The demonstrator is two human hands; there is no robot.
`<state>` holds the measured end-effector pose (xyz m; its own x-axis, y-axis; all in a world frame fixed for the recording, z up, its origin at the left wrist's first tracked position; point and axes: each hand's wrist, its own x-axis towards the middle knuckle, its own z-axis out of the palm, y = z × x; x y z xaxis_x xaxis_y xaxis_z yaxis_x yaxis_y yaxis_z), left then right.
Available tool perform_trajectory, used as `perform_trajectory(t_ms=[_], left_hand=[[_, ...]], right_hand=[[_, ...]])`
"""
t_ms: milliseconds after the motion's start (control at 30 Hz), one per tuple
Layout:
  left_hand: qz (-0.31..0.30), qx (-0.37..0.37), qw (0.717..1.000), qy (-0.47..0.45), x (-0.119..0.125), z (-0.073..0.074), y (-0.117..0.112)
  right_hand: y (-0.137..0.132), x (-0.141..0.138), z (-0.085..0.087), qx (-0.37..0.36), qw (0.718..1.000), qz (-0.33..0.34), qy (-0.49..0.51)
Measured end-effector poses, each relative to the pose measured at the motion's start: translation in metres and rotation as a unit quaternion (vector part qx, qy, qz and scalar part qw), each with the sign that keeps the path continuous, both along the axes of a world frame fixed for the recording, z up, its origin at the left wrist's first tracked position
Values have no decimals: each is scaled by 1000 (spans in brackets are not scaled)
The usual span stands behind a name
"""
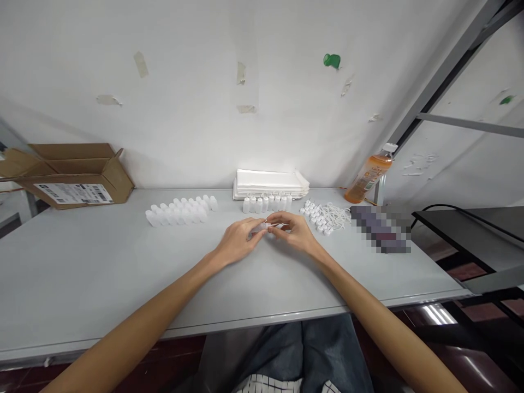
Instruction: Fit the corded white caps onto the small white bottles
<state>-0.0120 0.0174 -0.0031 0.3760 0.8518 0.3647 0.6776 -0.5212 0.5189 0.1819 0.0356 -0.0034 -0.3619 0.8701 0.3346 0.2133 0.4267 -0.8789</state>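
A small translucent white bottle (257, 228) lies tilted on its side between my hands, above the table. My left hand (237, 241) is closed round its body, thumb in front and fingers behind. My right hand (298, 232) pinches a small white piece at the bottle's right end, which looks like a cap; the fingers hide most of it. Just behind my hands stands a row of capped white bottles (266, 205). Left of them are rows of uncapped translucent bottles (180, 213). White caps with cords (319, 218) lie in a pile to the right.
At the back, a stack of white flat sheets or trays (266, 184) rests against the wall. An open cardboard box (77, 183) sits at the far left. On the right are an orange drink bottle (368, 177) and a blurred-out dark object (379, 228).
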Motion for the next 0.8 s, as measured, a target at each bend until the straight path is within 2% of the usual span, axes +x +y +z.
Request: perform_trajectory(t_ms=[167,433,800], left_hand=[[10,37,999,2,2,-4,-1],[14,74,997,25,1,-8,-1],[6,186,978,90,2,-11,-4]], right_hand=[[-1,0,2,14,999,1,-35],[-7,-1,14,-95,994,47,10],[-3,-1,13,-144,987,62,43]])
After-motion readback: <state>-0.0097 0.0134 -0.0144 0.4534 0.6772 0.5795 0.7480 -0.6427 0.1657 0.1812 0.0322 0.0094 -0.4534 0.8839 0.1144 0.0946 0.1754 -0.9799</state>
